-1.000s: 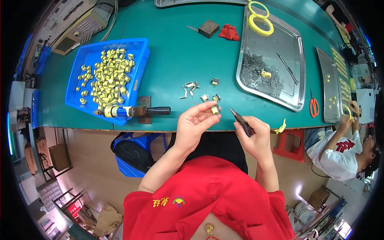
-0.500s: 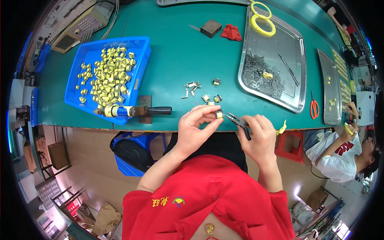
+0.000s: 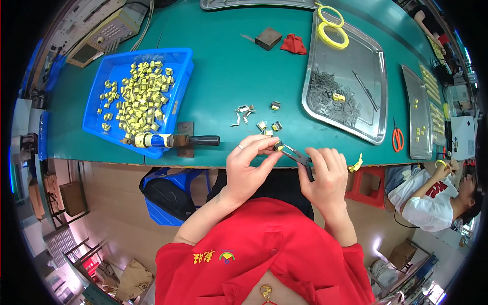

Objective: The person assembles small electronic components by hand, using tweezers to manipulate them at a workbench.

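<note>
My left hand point(image 3: 250, 165) pinches a small transformer point(image 3: 279, 146) with yellow tape between thumb and fingertips, close to the table's front edge. In my right hand point(image 3: 327, 178) is a pair of pliers point(image 3: 296, 155); its jaws reach up to the transformer and seem to touch it. My fingers partly cover the transformer. Just beyond it on the green table lie several similar small transformers point(image 3: 276, 125). To their left is a little heap of bent silver metal clips point(image 3: 245, 112).
A blue bin point(image 3: 187, 71) of yellow-taped transformers stands at left, behind a clamp tool with a black handle point(image 3: 204, 140). At right are a metal tray point(image 3: 374, 133) with dark grey pieces point(image 3: 333, 101), tweezers point(image 3: 366, 90) and tape rolls point(image 3: 334, 36), then orange-handled scissors point(image 3: 398, 138). A co-worker point(image 3: 424, 195) sits far right.
The transformer has been tilted in my left fingers, and the pliers' jaws now point more steeply at its top. The co-worker's hands have shifted slightly.
</note>
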Available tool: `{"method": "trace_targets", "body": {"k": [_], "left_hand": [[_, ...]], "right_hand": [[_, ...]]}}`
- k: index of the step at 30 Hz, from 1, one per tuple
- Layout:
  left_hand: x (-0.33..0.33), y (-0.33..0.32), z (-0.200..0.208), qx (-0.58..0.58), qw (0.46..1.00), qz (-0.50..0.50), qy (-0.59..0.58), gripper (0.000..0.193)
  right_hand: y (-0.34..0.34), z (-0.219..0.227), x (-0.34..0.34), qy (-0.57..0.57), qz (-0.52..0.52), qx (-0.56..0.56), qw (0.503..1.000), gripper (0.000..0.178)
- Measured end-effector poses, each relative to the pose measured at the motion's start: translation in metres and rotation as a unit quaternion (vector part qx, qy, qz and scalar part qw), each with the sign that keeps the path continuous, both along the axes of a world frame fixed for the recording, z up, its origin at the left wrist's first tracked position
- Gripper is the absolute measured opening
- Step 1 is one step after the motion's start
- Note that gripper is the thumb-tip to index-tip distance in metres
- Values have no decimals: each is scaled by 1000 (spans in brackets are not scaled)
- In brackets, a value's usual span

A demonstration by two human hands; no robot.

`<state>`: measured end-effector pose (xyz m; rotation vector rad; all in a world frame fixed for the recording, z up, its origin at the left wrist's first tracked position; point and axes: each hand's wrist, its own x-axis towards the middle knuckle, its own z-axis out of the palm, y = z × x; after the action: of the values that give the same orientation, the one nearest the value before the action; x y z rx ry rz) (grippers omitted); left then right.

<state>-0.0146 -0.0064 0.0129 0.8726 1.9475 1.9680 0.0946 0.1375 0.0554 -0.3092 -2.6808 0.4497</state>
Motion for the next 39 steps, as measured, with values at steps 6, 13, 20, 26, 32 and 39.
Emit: {"method": "trace_targets", "body": {"k": [6, 13, 20, 26, 32, 39], "left_hand": [[1, 1, 4, -15, 999, 17, 48, 30], [1, 2, 0, -6, 994, 47, 99, 30], [1, 5, -2, -6, 982, 115, 153, 29], [-1, 5, -10, -6, 984, 118, 132, 28], [0, 6, -1, -19, 973, 134, 186, 28], [1, 6, 0, -21, 969, 141, 201, 29]], "right_hand": [[-3, -3, 1, -6, -11, 10, 1000, 35], [-8, -6, 1, -7, -37, -1, 999, 38], [-3, -13, -7, 19, -133, 3, 991, 27], [-4, -5, -2, 15, -54, -6, 998, 29], [-17, -12, -4, 25, -46, -27, 998, 27], [-21, -10, -4, 21, -49, -36, 998, 25]]}}
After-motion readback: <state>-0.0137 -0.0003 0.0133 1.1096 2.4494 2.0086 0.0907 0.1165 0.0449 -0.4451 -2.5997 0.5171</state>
